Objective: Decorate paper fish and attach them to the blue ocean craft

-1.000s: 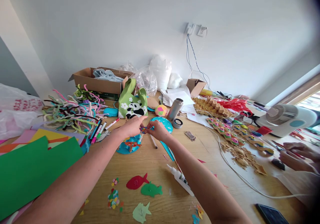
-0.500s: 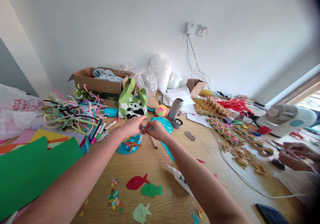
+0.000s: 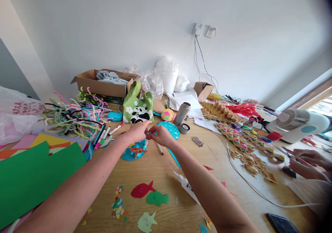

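Observation:
My left hand and my right hand meet above the middle of the table, fingers closed in a pinch on a small purple piece. Its exact kind is too small and covered to tell. Just below them stands a blue round craft base with an orange paper fish on it, partly hidden by my left hand. Behind my right hand lies a blue dotted disc. Nearer me are a red paper fish, a green paper fish and a pale green paper fish.
A glue bottle lies beside my right forearm. A metal flask stands behind the hands, near a green panda bag. Pipe cleaners and green card are left; another person's hands and a fan are right.
Almost nothing differs. Both hands stay over the blue base on the purple piece, and the whole view shifts very slightly.

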`<state>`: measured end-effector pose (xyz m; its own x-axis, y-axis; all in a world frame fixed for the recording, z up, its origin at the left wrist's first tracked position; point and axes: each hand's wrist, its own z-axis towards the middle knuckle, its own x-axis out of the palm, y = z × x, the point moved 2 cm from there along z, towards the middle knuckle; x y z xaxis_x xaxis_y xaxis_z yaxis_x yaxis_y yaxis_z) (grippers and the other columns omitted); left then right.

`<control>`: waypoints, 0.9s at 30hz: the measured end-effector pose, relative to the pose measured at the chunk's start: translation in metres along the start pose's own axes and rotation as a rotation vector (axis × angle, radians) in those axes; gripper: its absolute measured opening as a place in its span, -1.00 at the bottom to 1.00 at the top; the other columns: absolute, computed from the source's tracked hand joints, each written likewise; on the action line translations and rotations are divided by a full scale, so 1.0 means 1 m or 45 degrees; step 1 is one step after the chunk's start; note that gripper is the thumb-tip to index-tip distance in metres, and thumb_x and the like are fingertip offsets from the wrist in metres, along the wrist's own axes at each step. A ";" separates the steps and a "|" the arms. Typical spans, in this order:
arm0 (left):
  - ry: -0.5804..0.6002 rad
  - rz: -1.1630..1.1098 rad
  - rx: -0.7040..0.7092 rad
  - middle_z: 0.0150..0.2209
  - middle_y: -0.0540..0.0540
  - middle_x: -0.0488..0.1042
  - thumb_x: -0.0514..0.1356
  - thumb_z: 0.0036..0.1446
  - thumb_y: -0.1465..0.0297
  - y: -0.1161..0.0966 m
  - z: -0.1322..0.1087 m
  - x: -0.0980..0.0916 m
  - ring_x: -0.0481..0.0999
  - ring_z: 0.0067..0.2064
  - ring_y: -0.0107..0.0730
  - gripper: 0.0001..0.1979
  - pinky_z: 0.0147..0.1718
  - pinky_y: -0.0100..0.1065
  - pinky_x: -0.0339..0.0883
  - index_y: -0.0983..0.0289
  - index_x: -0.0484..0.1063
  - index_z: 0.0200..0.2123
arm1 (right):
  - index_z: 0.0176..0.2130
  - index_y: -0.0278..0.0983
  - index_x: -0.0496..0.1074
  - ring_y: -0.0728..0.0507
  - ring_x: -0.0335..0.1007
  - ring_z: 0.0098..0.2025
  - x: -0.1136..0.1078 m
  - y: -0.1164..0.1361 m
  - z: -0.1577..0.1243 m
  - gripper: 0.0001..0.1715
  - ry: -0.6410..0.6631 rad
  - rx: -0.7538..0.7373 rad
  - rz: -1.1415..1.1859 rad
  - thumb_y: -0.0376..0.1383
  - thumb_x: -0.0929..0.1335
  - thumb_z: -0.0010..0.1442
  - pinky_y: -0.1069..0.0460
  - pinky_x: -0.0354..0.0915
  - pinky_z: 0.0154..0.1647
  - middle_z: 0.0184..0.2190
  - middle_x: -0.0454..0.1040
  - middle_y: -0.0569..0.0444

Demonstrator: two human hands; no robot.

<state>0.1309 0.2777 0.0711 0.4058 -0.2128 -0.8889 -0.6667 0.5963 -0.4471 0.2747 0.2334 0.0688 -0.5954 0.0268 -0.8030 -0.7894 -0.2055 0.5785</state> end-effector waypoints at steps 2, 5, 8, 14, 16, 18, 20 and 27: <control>0.007 0.002 -0.006 -0.16 0.11 0.59 0.26 -0.03 0.57 -0.002 -0.001 -0.001 0.54 -0.07 -0.21 -0.28 -0.17 -0.36 0.33 0.26 0.20 0.24 | -0.36 -0.27 0.54 -0.05 0.48 -0.34 0.000 0.001 0.000 -0.94 0.015 0.002 -0.011 -0.31 0.43 0.10 0.10 0.21 -0.33 -0.39 0.61 0.10; 0.011 0.001 0.000 -0.17 0.12 0.60 0.23 -0.03 0.58 -0.003 -0.002 -0.001 0.54 -0.07 -0.21 -0.28 -0.18 -0.35 0.32 0.27 0.20 0.24 | -0.39 -0.26 0.56 -0.04 0.48 -0.37 0.000 0.002 0.000 -0.92 0.024 0.013 -0.044 -0.30 0.43 0.11 0.11 0.20 -0.37 -0.43 0.61 0.11; 0.006 0.015 0.011 -0.17 0.12 0.60 0.22 -0.03 0.59 -0.002 -0.002 0.000 0.54 -0.07 -0.19 -0.28 -0.17 -0.34 0.32 0.28 0.19 0.25 | -0.39 -0.26 0.57 -0.03 0.47 -0.39 0.000 0.003 0.000 -0.92 0.040 0.018 -0.054 -0.33 0.42 0.12 0.13 0.20 -0.40 -0.44 0.61 0.12; -0.002 0.068 -0.006 -0.12 0.14 0.57 0.21 -0.02 0.58 -0.005 -0.004 -0.001 0.52 -0.04 -0.17 -0.28 -0.16 -0.33 0.31 0.24 0.19 0.25 | -0.38 -0.28 0.57 -0.04 0.48 -0.38 0.001 0.001 0.001 -0.90 0.044 0.043 -0.046 -0.37 0.40 0.12 0.13 0.23 -0.38 -0.41 0.62 0.08; -0.003 0.075 -0.008 -0.13 0.14 0.57 0.21 0.00 0.57 -0.006 -0.006 -0.003 0.51 -0.04 -0.16 -0.30 -0.16 -0.33 0.31 0.25 0.20 0.25 | -0.38 -0.29 0.57 -0.05 0.47 -0.38 0.002 0.000 0.002 -0.90 0.031 0.055 -0.059 -0.38 0.40 0.11 0.12 0.22 -0.39 -0.42 0.61 0.07; -0.016 0.074 -0.011 -0.17 0.14 0.57 0.23 0.01 0.55 -0.006 -0.007 -0.004 0.50 -0.05 -0.15 -0.33 -0.17 -0.33 0.31 0.27 0.23 0.23 | -0.37 -0.30 0.58 -0.05 0.46 -0.38 0.003 -0.001 0.002 -0.91 0.023 0.059 -0.065 -0.38 0.40 0.11 0.12 0.20 -0.41 -0.43 0.60 0.07; -0.045 0.066 -0.019 -0.19 0.12 0.57 0.23 0.01 0.55 -0.004 -0.007 -0.005 0.49 -0.05 -0.16 -0.34 -0.17 -0.33 0.30 0.26 0.25 0.22 | -0.37 -0.29 0.58 -0.04 0.46 -0.39 0.003 -0.001 0.002 -0.91 0.023 0.054 -0.060 -0.36 0.41 0.11 0.13 0.20 -0.41 -0.44 0.60 0.08; -0.018 0.047 0.005 -0.24 0.08 0.58 0.19 0.00 0.59 -0.004 -0.005 -0.002 0.50 -0.06 -0.18 -0.34 -0.17 -0.34 0.29 0.25 0.25 0.22 | -0.30 -0.26 0.59 -0.05 0.48 -0.34 0.003 -0.001 0.003 -0.88 0.036 0.019 -0.021 -0.35 0.42 0.10 0.12 0.25 -0.34 -0.39 0.61 0.10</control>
<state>0.1294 0.2718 0.0742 0.3897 -0.1793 -0.9033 -0.6789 0.6068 -0.4133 0.2734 0.2367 0.0667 -0.5780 0.0022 -0.8160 -0.8013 -0.1904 0.5671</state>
